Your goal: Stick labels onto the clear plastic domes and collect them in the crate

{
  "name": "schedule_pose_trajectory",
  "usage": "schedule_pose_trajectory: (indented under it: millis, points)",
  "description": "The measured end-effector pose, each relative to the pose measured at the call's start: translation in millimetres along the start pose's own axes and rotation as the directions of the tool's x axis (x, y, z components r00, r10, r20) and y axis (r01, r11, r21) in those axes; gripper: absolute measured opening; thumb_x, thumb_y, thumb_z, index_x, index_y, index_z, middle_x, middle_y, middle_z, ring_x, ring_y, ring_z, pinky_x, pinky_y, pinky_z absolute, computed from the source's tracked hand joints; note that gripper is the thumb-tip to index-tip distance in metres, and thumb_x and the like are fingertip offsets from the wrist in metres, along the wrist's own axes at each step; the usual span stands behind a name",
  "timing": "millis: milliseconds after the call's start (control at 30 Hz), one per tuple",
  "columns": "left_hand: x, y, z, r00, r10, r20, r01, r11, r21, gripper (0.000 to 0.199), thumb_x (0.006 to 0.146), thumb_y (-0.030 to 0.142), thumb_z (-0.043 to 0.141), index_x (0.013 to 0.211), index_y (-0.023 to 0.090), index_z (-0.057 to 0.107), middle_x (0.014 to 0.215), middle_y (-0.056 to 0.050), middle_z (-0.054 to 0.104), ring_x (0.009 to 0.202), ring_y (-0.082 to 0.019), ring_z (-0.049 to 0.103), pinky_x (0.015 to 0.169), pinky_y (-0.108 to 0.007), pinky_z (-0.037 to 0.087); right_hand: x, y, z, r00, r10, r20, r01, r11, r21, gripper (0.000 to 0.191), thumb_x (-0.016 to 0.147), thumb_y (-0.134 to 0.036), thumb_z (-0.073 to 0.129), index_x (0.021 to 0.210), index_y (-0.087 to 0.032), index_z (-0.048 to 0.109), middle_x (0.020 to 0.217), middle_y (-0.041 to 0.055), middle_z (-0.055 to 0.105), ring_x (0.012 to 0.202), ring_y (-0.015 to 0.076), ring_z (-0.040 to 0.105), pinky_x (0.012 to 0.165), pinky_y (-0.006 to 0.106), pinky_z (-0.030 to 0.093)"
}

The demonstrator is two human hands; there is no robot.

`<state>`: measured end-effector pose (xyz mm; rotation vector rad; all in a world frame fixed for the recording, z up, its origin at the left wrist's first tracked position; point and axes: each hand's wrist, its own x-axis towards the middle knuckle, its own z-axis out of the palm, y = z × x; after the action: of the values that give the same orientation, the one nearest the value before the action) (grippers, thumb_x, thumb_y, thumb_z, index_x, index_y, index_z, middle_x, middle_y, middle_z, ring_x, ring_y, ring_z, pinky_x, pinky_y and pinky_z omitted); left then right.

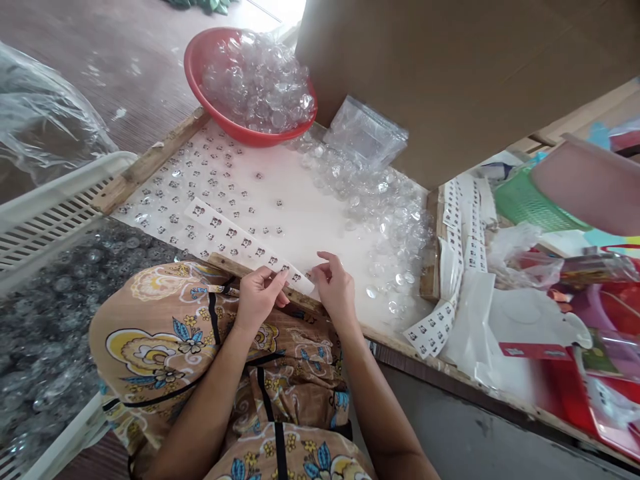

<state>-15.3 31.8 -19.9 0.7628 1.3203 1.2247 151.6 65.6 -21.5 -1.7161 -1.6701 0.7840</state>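
Left hand (260,297) is pinching a long white paper strip (253,248) with one row of small black figures, thumb on top. Right hand (337,290) is curling at the strip's right end, thumb and forefinger sitting narrow; can't tell if they're gripping anything. Strip is lying slanted on the near side of a flat white work surface (320,207) with wooden edging (155,160). Loose clear round plastic discs (384,188) are covering its right side; a round red plastic bowl (250,133) of clear pieces is standing at the far edge
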Motion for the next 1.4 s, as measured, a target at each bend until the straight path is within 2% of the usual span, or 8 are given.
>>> schedule_pose_trajectory:
  millis: [133, 233, 467, 567, 667, 800, 1200, 1400]
  points:
    - [0, 1, 0.4, 1.0, 0.017, 0.005, -0.017, 0.999, 0.029, 0.029, 0.078, 0.039, 0.069, 0.063, 0.016, 0.063, 0.042, 0.002, 0.06, 0.034, -0.011, 0.055, 0.037, -0.018, 0.046, -8, -13, -7, 0.992, -0.129, 0.019, 0.125, 0.982, 0.14, 0.024, 0.091, -0.033, 0.056, 0.112, -0.021, 0.062, 0.095, 0.0065, 0.072, 0.089, 0.0194, 0.067, 0.08, 0.033, 0.051]
    - [0, 2, 0.1, 1.0, 0.029, 0.004, -0.029, 0.998, 0.054, 0.029, 0.078, 0.039, 0.07, 0.062, 0.016, 0.062, 0.042, 0.002, 0.061, 0.035, -0.012, 0.056, 0.038, -0.019, 0.047, -13, -23, -5, 0.972, -0.22, 0.079, 0.208, 0.969, 0.135, 0.012, 0.088, -0.031, 0.062, 0.096, -0.022, 0.066, 0.087, 0.0041, 0.07, 0.081, 0.018, 0.065, 0.075, 0.031, 0.052]
    - [-1, 0, 1.1, 0.999, 0.024, -0.021, -0.023, 0.999, 0.038, 0.032, 0.077, 0.042, 0.072, 0.059, 0.017, 0.061, 0.042, 0.002, 0.06, 0.034, -0.012, 0.056, 0.037, -0.02, 0.046, -21, -30, 0, 0.938, -0.342, -0.06, 0.345, 0.936, 0.073, 0.011, 0.091, -0.027, 0.057, 0.083, -0.025, 0.065, 0.088, 0.0063, 0.066, 0.088, 0.0205, 0.063, 0.077, 0.036, 0.053]
    - [-1, 0, 1.5, 0.999, 0.011, -0.041, -0.01, 1.0, 0.029, 0.033, 0.076, 0.043, 0.072, 0.06, 0.017, 0.061, 0.042, 0.002, 0.06, 0.034, -0.012, 0.056, 0.037, -0.02, 0.047, -4, -14, -17, 0.967, -0.226, -0.122, 0.243, 0.957, 0.158, 0.01, 0.087, -0.032, 0.061, 0.082, -0.023, 0.062, 0.091, 0.0061, 0.065, 0.09, 0.0205, 0.062, 0.076, 0.035, 0.053]
    - [-2, 2, 1.8, 0.999, -0.004, -0.039, 0.004, 1.0, 0.011, 0.033, 0.077, 0.043, 0.071, 0.06, 0.016, 0.061, 0.041, 0.001, 0.06, 0.033, -0.011, 0.055, 0.037, -0.02, 0.047, 25, 15, -42, 0.984, 0.051, -0.169, -0.017, 0.98, 0.198, 0.019, 0.082, -0.04, 0.063, 0.083, -0.021, 0.06, 0.077, 0.002, 0.063, 0.072, 0.0164, 0.058, 0.065, 0.031, 0.05]
    - [-2, 3, 1.6, 0.999, -0.018, -0.032, 0.018, 1.0, 0.0, 0.034, 0.078, 0.044, 0.07, 0.061, 0.016, 0.061, 0.04, 0.001, 0.059, 0.033, -0.011, 0.055, 0.036, -0.019, 0.046, 51, 46, -61, 0.967, 0.247, -0.06, -0.244, 0.968, 0.055, 0.026, 0.078, -0.045, 0.064, 0.081, -0.02, 0.063, 0.07, 0.0013, 0.063, 0.065, 0.0157, 0.055, 0.059, 0.03, 0.044]
    - [-2, 3, 1.3, 1.0, -0.013, -0.023, 0.013, 1.0, 0.017, 0.033, 0.079, 0.043, 0.07, 0.061, 0.016, 0.061, 0.041, 0.001, 0.06, 0.034, -0.01, 0.055, 0.037, -0.018, 0.047, 53, 49, -47, 0.979, 0.197, -0.059, -0.205, 0.956, -0.21, 0.019, 0.077, -0.04, 0.059, 0.074, -0.022, 0.061, 0.067, 0.002, 0.063, 0.061, 0.0174, 0.054, 0.06, 0.03, 0.041]
    - [-2, 3, 2.0, 0.999, -0.008, -0.033, 0.008, 1.0, 0.021, 0.034, 0.078, 0.044, 0.07, 0.061, 0.016, 0.061, 0.041, 0.001, 0.06, 0.033, -0.011, 0.055, 0.037, -0.019, 0.046, 50, 47, -36, 0.993, 0.055, -0.109, -0.085, 0.953, -0.291, 0.016, 0.08, -0.035, 0.055, 0.081, -0.02, 0.061, 0.095, 0.0091, 0.064, 0.067, 0.0167, 0.058, 0.073, 0.035, 0.045]
